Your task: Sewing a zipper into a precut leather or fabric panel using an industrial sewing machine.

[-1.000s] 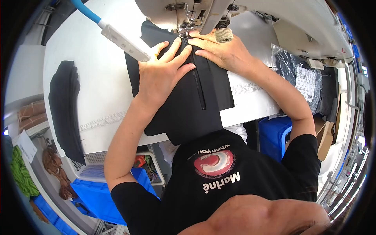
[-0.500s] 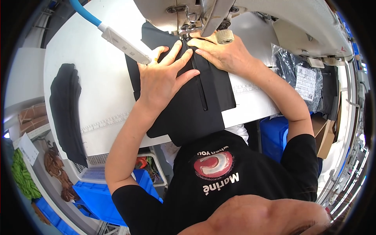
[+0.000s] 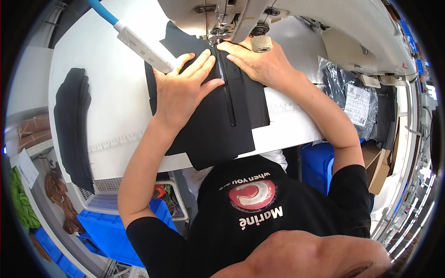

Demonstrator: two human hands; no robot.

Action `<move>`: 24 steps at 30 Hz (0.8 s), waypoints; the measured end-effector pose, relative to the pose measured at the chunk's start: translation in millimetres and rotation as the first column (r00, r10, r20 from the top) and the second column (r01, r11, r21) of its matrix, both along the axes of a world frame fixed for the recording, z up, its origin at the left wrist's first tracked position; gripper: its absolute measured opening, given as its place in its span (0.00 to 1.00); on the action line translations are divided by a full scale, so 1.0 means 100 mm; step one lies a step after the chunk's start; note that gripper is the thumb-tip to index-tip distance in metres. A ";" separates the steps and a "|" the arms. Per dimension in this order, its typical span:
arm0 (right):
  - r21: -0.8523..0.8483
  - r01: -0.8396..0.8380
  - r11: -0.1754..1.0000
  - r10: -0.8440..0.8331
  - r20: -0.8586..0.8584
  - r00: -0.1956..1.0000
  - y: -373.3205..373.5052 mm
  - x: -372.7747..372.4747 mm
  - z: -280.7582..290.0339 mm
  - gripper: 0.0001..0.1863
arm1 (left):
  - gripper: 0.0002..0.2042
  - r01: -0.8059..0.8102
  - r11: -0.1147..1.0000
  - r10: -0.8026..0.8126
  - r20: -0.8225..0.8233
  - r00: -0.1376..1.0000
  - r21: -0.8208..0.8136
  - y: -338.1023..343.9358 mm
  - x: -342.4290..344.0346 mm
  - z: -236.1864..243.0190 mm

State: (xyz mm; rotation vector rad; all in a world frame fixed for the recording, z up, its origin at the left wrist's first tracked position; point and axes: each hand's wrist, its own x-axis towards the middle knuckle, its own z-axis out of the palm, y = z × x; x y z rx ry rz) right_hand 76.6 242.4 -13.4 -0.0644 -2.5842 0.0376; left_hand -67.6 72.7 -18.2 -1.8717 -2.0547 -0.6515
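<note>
From my end, I see the black cloth spread on the table, reaching in under the sewing machine, its zipper running from the machine's foot toward the person. I have the left hand flat on the cloth to the zipper's left, fingers spread and relaxed, clenching nothing. The right hand lies on the zipper's other side, its visible fingers straightened against the cloth; the machine's knob hides part of them. I see a dark cloth stack well off to the left, and a clear plastic bag lies beyond the right forearm.
</note>
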 end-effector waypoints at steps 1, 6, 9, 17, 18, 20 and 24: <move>0.002 -0.002 1.000 0.002 0.002 1.000 0.00 0.00 0.00 0.09 | 0.22 -0.002 1.000 0.002 0.007 1.000 -0.011 0.00 -0.01 0.00; -0.054 0.003 0.999 -0.002 0.001 1.000 0.02 0.00 -0.01 0.08 | 0.22 0.008 1.000 -0.006 0.072 0.997 -0.019 0.00 -0.04 0.01; 0.010 -0.075 0.997 0.076 -0.138 0.988 0.03 0.03 -0.01 0.10 | 0.19 0.050 0.999 -0.051 0.058 0.997 0.017 0.00 -0.05 0.04; -0.060 0.019 0.998 -0.018 0.016 1.000 -0.05 0.04 -0.01 0.22 | 0.19 0.040 0.999 -0.039 0.054 0.998 -0.017 -0.01 -0.04 0.08; -0.134 0.012 0.991 -0.010 0.014 1.000 -0.05 0.04 -0.01 0.21 | 0.19 0.028 1.000 -0.027 0.061 0.998 -0.014 -0.01 -0.03 0.08; -0.097 0.019 0.995 -0.016 0.024 1.000 -0.04 0.05 -0.02 0.21 | 0.19 0.031 0.999 -0.030 0.051 0.998 -0.016 0.00 -0.03 0.07; -0.083 0.023 0.996 -0.019 0.044 0.999 0.00 0.05 -0.09 0.20 | 0.19 0.021 1.000 -0.021 0.029 0.999 -0.022 -0.02 -0.04 0.06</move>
